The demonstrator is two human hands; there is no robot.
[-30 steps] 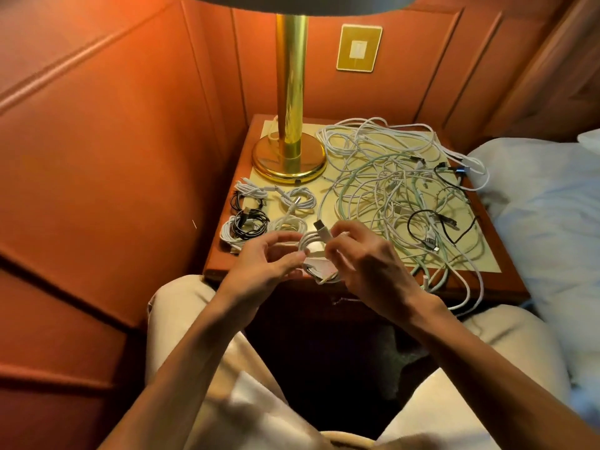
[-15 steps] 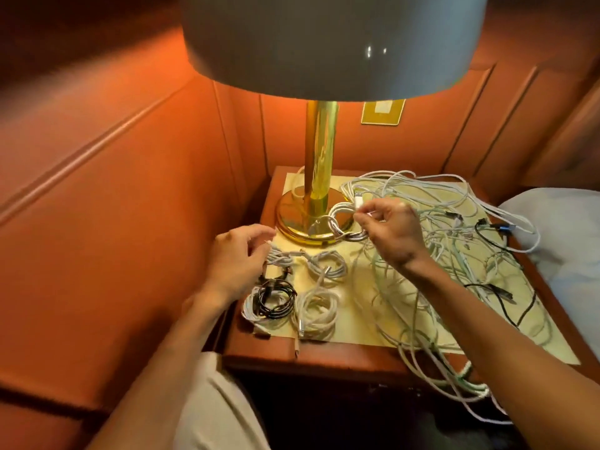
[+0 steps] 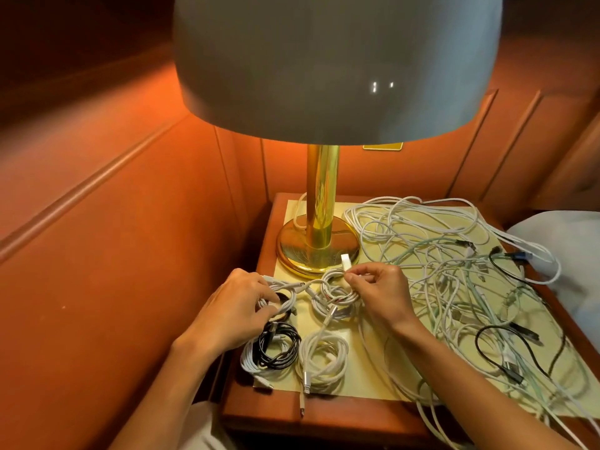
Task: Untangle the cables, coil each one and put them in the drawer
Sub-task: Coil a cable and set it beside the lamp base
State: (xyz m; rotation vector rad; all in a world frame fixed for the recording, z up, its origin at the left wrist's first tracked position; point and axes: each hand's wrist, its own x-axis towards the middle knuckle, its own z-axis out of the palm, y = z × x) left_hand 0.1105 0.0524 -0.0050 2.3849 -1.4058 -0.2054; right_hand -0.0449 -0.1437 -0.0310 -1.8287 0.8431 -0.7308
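A big tangle of white, pale green and black cables [image 3: 454, 287] covers the right half of the nightstand [image 3: 324, 417]. Several coiled cables lie at the front left: a black-and-white coil [image 3: 276, 352] and a white coil [image 3: 324, 355]. My right hand [image 3: 380, 293] pinches a freshly coiled white cable [image 3: 337, 295] just in front of the lamp base, its white plug sticking up. My left hand [image 3: 237, 306] rests on another white coil [image 3: 285, 303] at the left, fingers curled over it. No drawer is visible.
A brass lamp [image 3: 319, 228] with a wide grey shade stands at the back left of the nightstand and hides the wall behind it. Orange wall panels close in the left side. A white pillow [image 3: 565, 241] lies to the right. Cables hang over the front right edge.
Both hands carried the coiled white cable from the front edge forward onto the nightstand. My right hand has lowered it beside the other coils, and my left hand has come down onto the left coil.
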